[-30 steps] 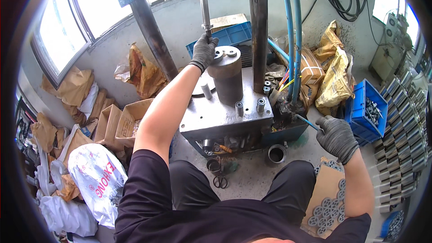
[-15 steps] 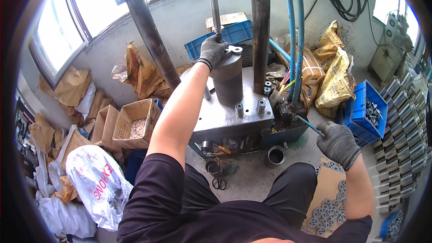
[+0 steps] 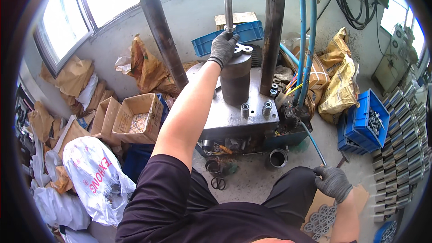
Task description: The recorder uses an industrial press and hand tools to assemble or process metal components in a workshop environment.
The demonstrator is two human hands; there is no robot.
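Observation:
My left hand (image 3: 222, 48), in a dark grey work glove, is closed around the lower end of an upright metal rod (image 3: 228, 8), just under its collar (image 3: 230, 29). It is at the top of a thick dark cylinder (image 3: 236, 83), which stands on the steel press table (image 3: 216, 119). A small pale link-shaped piece (image 3: 244, 48) lies on the cylinder beside my fingers. My right hand (image 3: 334, 183), gloved alike, is closed on the end of a blue lever (image 3: 314, 143) that slants down from the press's right side. The fingers partly hide the lever's end.
Small metal bushings (image 3: 245, 110) stand on the table. Dark steel columns (image 3: 272, 31) and blue hoses (image 3: 309, 40) rise behind. Blue crates (image 3: 366, 121) and rows of metal tubes (image 3: 396, 153) are at right; cardboard boxes (image 3: 137, 117) and a white sack (image 3: 94, 180) at left.
My right hand has swung the lever's end downward toward me. My left hand stays closed around the rod on the cylinder. The whole view has shifted slightly.

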